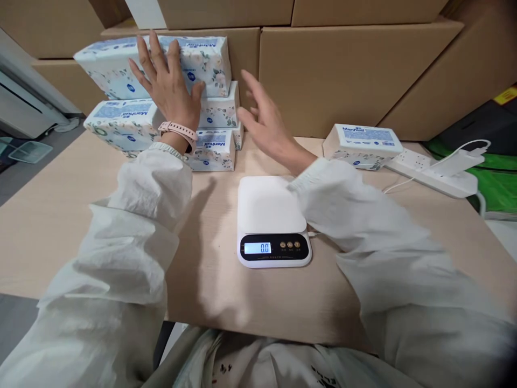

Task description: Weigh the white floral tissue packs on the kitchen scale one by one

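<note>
Several tissue packs with a blue floral print are stacked at the back left of the table. My left hand [167, 83] lies with spread fingers against the front of the upper tissue pack [214, 67]. Beside the stack, my right hand [264, 116] is raised with fingers extended and apart from the packs, holding nothing. A white digital scale [270, 207] sits in front of me, its lit display reading 0.0 and its plate bare. One single tissue pack [363, 145] lies at the right, away from the stack.
Cardboard boxes [343, 75] form a wall behind the table [100, 237]. A white power strip [436, 170] with a plugged-in charger and cable lies at the right edge, near a green bag-like item [498, 180]. A clear plastic container [30, 152] is at the far left.
</note>
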A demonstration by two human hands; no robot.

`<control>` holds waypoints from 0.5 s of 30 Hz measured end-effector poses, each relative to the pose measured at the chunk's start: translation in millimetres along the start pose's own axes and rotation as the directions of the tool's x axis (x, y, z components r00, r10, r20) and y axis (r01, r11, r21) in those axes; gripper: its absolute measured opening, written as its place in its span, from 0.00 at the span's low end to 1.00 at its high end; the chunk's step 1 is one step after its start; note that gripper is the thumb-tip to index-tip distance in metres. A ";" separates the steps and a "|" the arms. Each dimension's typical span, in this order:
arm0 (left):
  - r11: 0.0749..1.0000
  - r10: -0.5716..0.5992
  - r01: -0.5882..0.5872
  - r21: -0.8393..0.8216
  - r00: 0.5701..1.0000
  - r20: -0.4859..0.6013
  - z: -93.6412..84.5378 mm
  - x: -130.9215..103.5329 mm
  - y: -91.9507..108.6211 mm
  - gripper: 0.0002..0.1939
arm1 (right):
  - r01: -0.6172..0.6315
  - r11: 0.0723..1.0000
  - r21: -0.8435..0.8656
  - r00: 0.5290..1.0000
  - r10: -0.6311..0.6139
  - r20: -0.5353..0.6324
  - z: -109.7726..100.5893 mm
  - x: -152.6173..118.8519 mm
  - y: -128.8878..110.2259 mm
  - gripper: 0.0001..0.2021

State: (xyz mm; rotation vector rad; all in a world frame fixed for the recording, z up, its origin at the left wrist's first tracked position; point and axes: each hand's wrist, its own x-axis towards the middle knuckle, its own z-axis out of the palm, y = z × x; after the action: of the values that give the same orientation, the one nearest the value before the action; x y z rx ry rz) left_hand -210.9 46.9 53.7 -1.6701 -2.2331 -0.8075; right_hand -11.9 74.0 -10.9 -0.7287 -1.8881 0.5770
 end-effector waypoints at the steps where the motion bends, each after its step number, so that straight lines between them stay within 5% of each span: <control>1: 1.000 -0.013 0.013 0.010 1.000 -0.026 1.3 -0.9 1.8 0.32 | 0.013 1.000 -0.024 0.999 -0.014 -0.029 -17.8 -16.0 1.3 0.29; 3: 0.999 0.046 -0.045 0.012 0.995 -0.089 2.9 -3.7 10.0 0.26 | 0.004 0.995 -0.097 0.990 -0.018 -0.140 -61.0 -49.2 4.4 0.23; 5: 0.982 0.166 -0.177 -0.073 0.977 -0.136 3.7 -7.4 29.1 0.32 | -0.068 0.982 -0.177 0.936 0.001 -0.353 -110.1 -79.1 13.7 0.16; 8: 0.793 0.257 -0.182 -0.582 0.965 0.048 11.1 -16.6 79.1 0.37 | -0.311 0.937 -0.157 0.674 0.101 -0.731 -179.9 -110.4 43.7 0.10; 11: 0.492 0.416 0.120 -0.863 0.838 0.354 37.3 -35.1 136.3 0.28 | -0.462 0.886 -0.036 0.490 0.222 -0.843 -224.5 -128.7 80.9 0.11; 13: 0.450 0.487 0.235 -0.862 0.744 0.457 65.0 -52.3 167.9 0.38 | -0.496 0.868 0.038 0.475 0.308 -0.825 -235.3 -137.5 100.8 0.09; 15: 0.380 0.555 0.291 -0.878 0.688 0.468 94.1 -69.8 192.2 0.42 | -0.482 0.872 0.090 0.558 0.384 -0.736 -234.3 -144.2 114.8 0.05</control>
State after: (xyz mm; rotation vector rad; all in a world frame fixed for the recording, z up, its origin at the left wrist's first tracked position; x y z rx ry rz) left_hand 4.3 80.6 -3.1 -3.1776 -1.9478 -1.8883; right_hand 276.6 70.5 -85.7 -1.3107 -0.9641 0.3685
